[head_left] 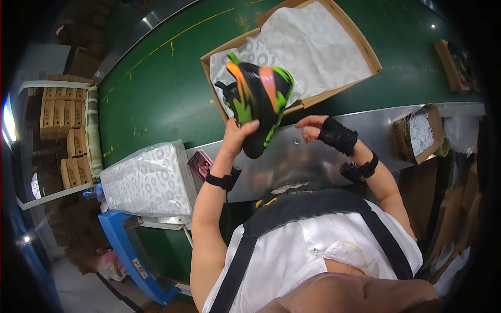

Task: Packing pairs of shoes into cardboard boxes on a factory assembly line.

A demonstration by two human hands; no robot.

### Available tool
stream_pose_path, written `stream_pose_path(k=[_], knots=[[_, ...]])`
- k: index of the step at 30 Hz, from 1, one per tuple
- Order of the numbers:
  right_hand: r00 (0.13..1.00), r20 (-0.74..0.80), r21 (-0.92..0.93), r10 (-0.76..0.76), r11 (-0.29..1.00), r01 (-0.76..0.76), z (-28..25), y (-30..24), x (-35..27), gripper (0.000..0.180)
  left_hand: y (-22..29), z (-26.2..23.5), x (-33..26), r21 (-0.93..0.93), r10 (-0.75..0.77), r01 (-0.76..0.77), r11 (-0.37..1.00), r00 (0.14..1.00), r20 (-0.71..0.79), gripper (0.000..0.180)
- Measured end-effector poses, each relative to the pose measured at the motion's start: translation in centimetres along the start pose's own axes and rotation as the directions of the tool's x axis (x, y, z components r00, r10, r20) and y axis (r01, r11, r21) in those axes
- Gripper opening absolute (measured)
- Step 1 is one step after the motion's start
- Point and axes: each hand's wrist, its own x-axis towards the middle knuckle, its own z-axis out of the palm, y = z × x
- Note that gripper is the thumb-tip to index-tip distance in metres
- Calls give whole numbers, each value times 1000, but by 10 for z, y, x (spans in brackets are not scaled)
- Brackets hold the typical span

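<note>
My left hand [239,134] is closed around a pair of black sneakers [267,96] with green and orange patches. It holds them tilted over the near left corner of an open cardboard shoebox [334,89]. White tissue paper [313,44] with grey rings lines the box and spreads over its far side. My right hand [313,128] hovers over the metal edge, just right of the shoes and apart from them. Its index finger reaches out while the other fingers curl loosely, and nothing shows in them. A black fuzzy band [337,136] wraps that hand.
The shoebox rests on a green belt [162,78] with a metal rim [323,156]. A plastic-wrapped stack of patterned paper [146,177] lies at the left. At the right stands a carton of white packets [420,133]; farther off is another box [454,65]. Cartons [65,117] fill a left-hand rack.
</note>
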Motion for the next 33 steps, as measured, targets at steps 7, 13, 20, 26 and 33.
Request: stream_pose_path(k=[7,13,20,26,33], knots=[[924,-343,97,170,985,-145,-12,31,14,56,-2,-15,97,-352,-268,229,908,961,-67,56],[810,-565,217,157,975,-37,-11,25,50,44,-8,-22,117,80,-513,515,853,857,-46,55],[544,-682,-515,-489,849,118,-7,37,84,39,-4,-78,56,143,89,-29,989,897,-434,56],[757,-94,-979,-647,-80,-190,5,39,98,58,-23,-94,26,110,-1,100,989,742,-670,76],[774,-43,-995,-631,-44,-92,9,44,107,57,-48,-89,42,311,72,116,943,844,-532,61]])
